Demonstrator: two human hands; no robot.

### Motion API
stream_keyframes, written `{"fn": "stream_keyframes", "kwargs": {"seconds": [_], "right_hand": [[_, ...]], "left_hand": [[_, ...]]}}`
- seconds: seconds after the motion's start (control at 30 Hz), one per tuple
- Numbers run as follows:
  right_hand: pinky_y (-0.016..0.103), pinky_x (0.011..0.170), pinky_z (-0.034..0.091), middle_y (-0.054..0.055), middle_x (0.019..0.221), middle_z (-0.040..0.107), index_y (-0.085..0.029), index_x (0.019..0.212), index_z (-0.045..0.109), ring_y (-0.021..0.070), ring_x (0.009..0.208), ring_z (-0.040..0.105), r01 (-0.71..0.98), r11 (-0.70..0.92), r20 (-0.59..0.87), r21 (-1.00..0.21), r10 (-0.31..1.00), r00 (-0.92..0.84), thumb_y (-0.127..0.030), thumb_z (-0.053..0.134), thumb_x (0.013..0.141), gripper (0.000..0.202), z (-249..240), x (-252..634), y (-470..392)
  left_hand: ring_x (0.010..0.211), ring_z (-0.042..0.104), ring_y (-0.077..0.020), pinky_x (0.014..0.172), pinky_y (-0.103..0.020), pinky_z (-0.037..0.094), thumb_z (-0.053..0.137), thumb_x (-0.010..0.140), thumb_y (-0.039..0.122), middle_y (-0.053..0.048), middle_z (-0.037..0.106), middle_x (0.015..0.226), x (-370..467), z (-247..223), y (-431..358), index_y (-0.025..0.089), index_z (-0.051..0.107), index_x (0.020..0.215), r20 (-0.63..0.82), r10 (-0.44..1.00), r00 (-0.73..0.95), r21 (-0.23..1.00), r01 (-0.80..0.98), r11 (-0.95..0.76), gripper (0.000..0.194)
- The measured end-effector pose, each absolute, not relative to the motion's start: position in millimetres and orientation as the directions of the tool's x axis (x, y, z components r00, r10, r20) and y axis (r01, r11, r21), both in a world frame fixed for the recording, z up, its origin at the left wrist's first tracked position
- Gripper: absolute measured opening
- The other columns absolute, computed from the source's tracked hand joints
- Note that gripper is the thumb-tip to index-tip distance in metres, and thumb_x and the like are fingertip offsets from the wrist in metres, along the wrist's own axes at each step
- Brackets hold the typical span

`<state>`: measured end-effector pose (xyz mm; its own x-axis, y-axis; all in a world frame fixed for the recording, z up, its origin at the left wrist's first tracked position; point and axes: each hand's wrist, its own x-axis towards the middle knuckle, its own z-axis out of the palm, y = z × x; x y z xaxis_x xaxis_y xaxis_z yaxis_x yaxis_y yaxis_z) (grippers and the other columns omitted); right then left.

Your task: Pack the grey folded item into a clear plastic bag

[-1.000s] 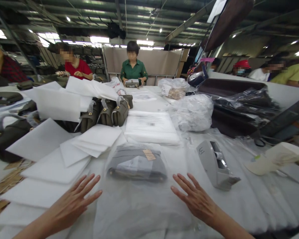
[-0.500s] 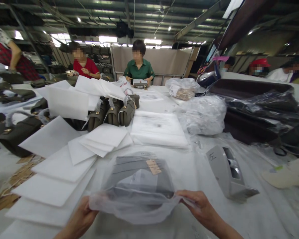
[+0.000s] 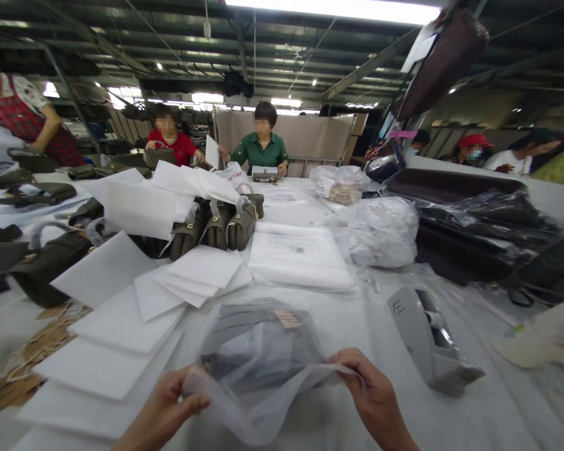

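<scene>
A dark handbag (image 3: 263, 341) lies inside a translucent plastic bag (image 3: 258, 410) on the white table in front of me. Through the film a tan tag (image 3: 287, 317) shows near the handbag's far right corner. My left hand (image 3: 181, 398) pinches the near left edge of the plastic bag. At the near right edge, my right hand (image 3: 364, 382) grips the film between thumb and fingers. The plastic's near edge sags between both hands, and its folds partly veil the handbag.
White foam sheets (image 3: 117, 329) fan out at left, beside brown tags (image 3: 32, 360). Dark green handbags (image 3: 216, 227) stand behind them. A stack of plastic bags (image 3: 301, 257) lies ahead; a grey tape dispenser (image 3: 430, 341) stands at right. People work across the table.
My hands have drawn slightly closer together, and the plastic's near edge now hangs in a deeper fold. Across the table, a person in green now holds up a white sheet.
</scene>
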<state>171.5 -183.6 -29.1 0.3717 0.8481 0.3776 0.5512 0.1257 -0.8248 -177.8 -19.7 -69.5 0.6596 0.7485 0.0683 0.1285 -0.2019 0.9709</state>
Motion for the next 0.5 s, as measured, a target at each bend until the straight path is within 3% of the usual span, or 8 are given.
{"fn": "stream_keyframes", "kwargs": {"seconds": [0.1, 0.17, 0.23, 0.33, 0.5], "right_hand": [[0.030, 0.088, 0.051, 0.009, 0.112, 0.069, -0.023, 0.079, 0.060, 0.0217, 0.104, 0.063, 0.473, 0.133, 0.344, -0.871, 0.853, 0.393, -0.040, 0.051, 0.091, 0.023, -26.6, 169.8, -178.2], [0.030, 0.086, 0.051, 0.011, 0.116, 0.067, -0.022, 0.076, 0.057, 0.0226, 0.103, 0.063, 0.398, 0.070, 0.268, -0.915, 0.842, 0.468, -0.046, 0.051, 0.091, 0.029, -26.5, 168.2, -170.9], [0.028, 0.071, 0.052, 0.010, 0.090, 0.072, -0.021, 0.074, 0.055, 0.0210, 0.080, 0.066, 0.344, 0.006, 0.195, -0.939, 0.833, 0.518, -0.052, 0.049, 0.090, 0.035, -26.3, 167.0, -162.4], [0.026, 0.054, 0.047, 0.000, 0.057, 0.061, -0.022, 0.073, 0.053, 0.0167, 0.052, 0.055, 0.321, -0.029, 0.168, -0.946, 0.807, 0.566, -0.057, 0.048, 0.088, 0.039, -24.4, 166.8, -154.5], [0.025, 0.054, 0.044, -0.003, 0.055, 0.055, -0.022, 0.073, 0.053, 0.0154, 0.052, 0.053, 0.361, -0.057, 0.180, -0.931, 0.789, 0.588, -0.056, 0.049, 0.088, 0.038, -25.5, 164.4, -157.8]], "left_hand": [[0.088, 0.058, -0.0201, 0.081, -0.029, 0.048, 0.057, 0.087, 0.041, -0.004, 0.066, 0.091, -173.1, -47.4, -2.5, 0.020, 0.063, 0.079, 0.283, 0.768, 0.575, 0.877, 0.168, -0.450, 0.023], [0.094, 0.057, -0.0221, 0.085, -0.032, 0.047, 0.048, 0.090, 0.046, -0.006, 0.063, 0.100, -161.9, -42.9, 10.8, 0.020, 0.061, 0.089, 0.294, 0.854, 0.429, 0.876, 0.237, -0.421, 0.029], [0.083, 0.057, -0.0204, 0.074, -0.029, 0.048, 0.040, 0.092, 0.050, -0.004, 0.060, 0.087, -148.5, -45.6, 20.6, 0.019, 0.057, 0.086, 0.222, 0.911, 0.349, 0.898, 0.291, -0.330, 0.036], [0.076, 0.055, -0.0191, 0.070, -0.028, 0.045, 0.041, 0.091, 0.051, 0.000, 0.056, 0.075, -136.9, -52.3, 22.7, 0.020, 0.053, 0.077, 0.196, 0.923, 0.330, 0.897, 0.321, -0.305, 0.036], [0.072, 0.054, -0.0189, 0.065, -0.026, 0.042, 0.044, 0.088, 0.054, 0.002, 0.056, 0.069, -149.2, -61.7, -5.1, 0.021, 0.053, 0.075, 0.150, 0.970, 0.193, 0.900, 0.378, -0.214, 0.037]]}}
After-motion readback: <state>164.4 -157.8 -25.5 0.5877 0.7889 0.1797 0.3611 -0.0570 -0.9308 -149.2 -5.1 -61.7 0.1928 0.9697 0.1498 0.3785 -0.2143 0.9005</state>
